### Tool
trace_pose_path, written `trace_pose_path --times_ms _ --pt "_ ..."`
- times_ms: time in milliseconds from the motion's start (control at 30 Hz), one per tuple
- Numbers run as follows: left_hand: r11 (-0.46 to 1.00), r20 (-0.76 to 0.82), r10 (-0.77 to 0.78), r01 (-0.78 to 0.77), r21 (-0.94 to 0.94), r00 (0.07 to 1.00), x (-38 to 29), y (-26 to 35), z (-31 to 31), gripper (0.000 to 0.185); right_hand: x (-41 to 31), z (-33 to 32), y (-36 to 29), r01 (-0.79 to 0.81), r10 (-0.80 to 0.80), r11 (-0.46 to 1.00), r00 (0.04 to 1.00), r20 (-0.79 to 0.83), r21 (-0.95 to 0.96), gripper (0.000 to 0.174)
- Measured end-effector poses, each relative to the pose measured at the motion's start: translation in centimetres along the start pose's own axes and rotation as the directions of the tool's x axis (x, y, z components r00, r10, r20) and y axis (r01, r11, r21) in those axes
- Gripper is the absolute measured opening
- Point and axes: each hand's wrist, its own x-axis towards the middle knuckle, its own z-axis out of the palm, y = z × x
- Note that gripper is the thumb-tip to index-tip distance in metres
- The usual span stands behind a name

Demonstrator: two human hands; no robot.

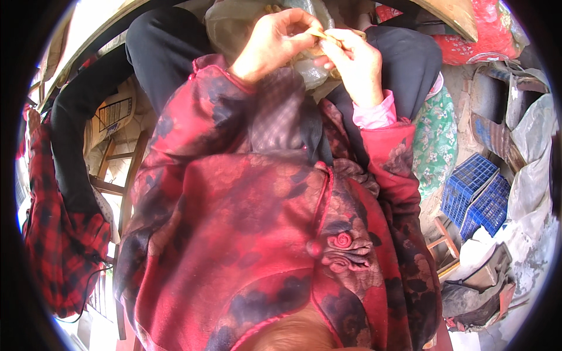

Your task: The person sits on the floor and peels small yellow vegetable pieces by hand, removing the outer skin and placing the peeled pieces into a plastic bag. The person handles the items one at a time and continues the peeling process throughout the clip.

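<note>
At the top centre my two hands meet over my lap, fingertips pinching a small, thin yellowish strip [317, 33] whose material I cannot make out. My left hand [281, 41] has its thumb and forefinger closed on the strip's left end. On the other side, my right hand [353, 61] grips the more crumpled part of it. Beneath and behind the hands lies a translucent plastic bag [230, 26] with more yellowish pieces around it; the hands partly hide them.
Another person in a checked shirt [66, 245] sits at the left beside a wooden chair frame [127, 175]. A wooden board edge [456, 17] and a red bag [478, 44] are at the upper right. Blue plastic crates [472, 193] and a green patterned cloth [437, 136] are lower down.
</note>
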Motion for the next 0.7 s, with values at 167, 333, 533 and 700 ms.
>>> trace_pose_path --times_ms 167,333,533,700 --pt "0.998 0.040 0.065 -0.065 -0.015 0.997 -0.6 -1.2 -0.1 0.027 0.0 -0.8 0.8 -0.225 0.186 0.938 0.969 0.163 0.264 0.026" --pt "0.786 -0.121 0.327 -0.199 0.586 0.937 -0.9 -1.0 0.8 0.023 -0.3 -0.3 0.7 -0.298 0.238 0.858 0.952 0.191 0.417 0.027" --pt "0.511 0.144 0.427 -0.370 0.776 0.893 -1.5 -0.7 0.7 0.008 0.2 0.2 2.5 -0.096 0.095 0.995 0.995 0.035 0.033 0.024" --pt "0.988 0.095 0.137 -0.142 0.056 0.986 -2.6 0.0 -1.3 0.010 -0.9 -1.0 -0.4 -0.063 0.030 0.988 0.974 0.223 0.141 0.019"
